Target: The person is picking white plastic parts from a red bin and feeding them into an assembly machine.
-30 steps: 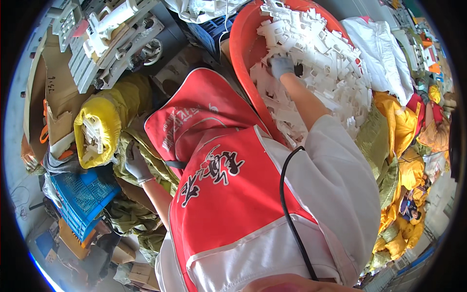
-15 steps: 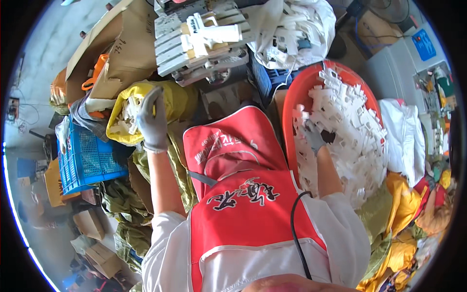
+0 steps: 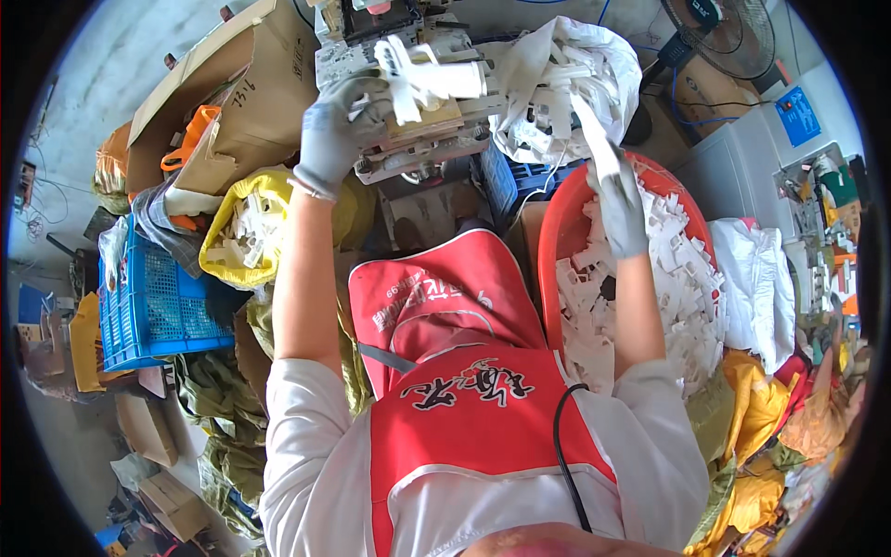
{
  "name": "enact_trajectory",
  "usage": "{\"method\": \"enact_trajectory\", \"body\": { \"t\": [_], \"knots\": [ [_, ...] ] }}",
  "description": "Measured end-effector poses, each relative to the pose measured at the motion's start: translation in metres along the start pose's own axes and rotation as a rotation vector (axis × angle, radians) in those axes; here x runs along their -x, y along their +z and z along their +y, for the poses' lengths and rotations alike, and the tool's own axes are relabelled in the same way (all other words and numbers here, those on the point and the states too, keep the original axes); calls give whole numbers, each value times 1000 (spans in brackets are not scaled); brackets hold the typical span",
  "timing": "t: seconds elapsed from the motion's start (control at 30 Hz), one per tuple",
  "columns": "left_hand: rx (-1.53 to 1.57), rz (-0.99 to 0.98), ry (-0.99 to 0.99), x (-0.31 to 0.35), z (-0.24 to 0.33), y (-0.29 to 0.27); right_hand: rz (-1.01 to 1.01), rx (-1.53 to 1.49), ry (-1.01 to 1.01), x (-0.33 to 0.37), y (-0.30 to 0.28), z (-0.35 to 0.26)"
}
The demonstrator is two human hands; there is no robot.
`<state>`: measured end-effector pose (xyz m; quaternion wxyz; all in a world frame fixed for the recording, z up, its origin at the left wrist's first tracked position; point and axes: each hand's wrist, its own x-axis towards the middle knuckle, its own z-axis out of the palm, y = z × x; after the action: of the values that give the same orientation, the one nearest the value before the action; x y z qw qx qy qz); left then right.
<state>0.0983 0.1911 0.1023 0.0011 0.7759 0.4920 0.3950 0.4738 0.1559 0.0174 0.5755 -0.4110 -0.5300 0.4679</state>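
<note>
My left hand (image 3: pixel 342 135), in a grey work glove, reaches up to the machine (image 3: pixel 422 153) with its fingers closed on a white pistol-shaped plastic part (image 3: pixel 445 80). That part is partly smeared by motion and sits over a tan block on the machine. Above the red tub (image 3: pixel 549 278), my gloved right hand (image 3: pixel 620 209) grips another white plastic part (image 3: pixel 594 135), which points up and away. The tub is heaped with loose white plastic parts (image 3: pixel 668 269).
A white sack (image 3: pixel 566 56) of similar parts stands beyond the tub. At left are a yellow sack (image 3: pixel 218 265) with white pieces, a blue crate (image 3: pixel 167 306) and a cardboard box (image 3: pixel 213 111). A fan (image 3: pixel 733 37) stands far right; a red apron (image 3: pixel 455 288) covers my lap.
My left hand has gone from above the yellow sack to the part on the machine and closed on it. My right hand has risen from the heap with a white part.
</note>
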Motion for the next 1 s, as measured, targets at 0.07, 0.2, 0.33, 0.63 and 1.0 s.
{"method": "enact_trajectory", "body": {
  "t": [0.07,0.2,0.33,0.63,1.0],
  "knots": [
    [55,237,-75,15,1,-11,-145,160,-185,-34,30,-20],
    [442,444,-330,68,-4,-32,-416,321,-454,-78,105,-52],
    [211,454,-541,143,-20,-52,-443,694,-647,-104,134,-34],
    [198,623,-819,271,-19,-62,-464,745,-743,-84,101,-50],
    [-192,323,-1152,434,-75,-66,-311,1322,591,95,-131,95]
  ]
}}
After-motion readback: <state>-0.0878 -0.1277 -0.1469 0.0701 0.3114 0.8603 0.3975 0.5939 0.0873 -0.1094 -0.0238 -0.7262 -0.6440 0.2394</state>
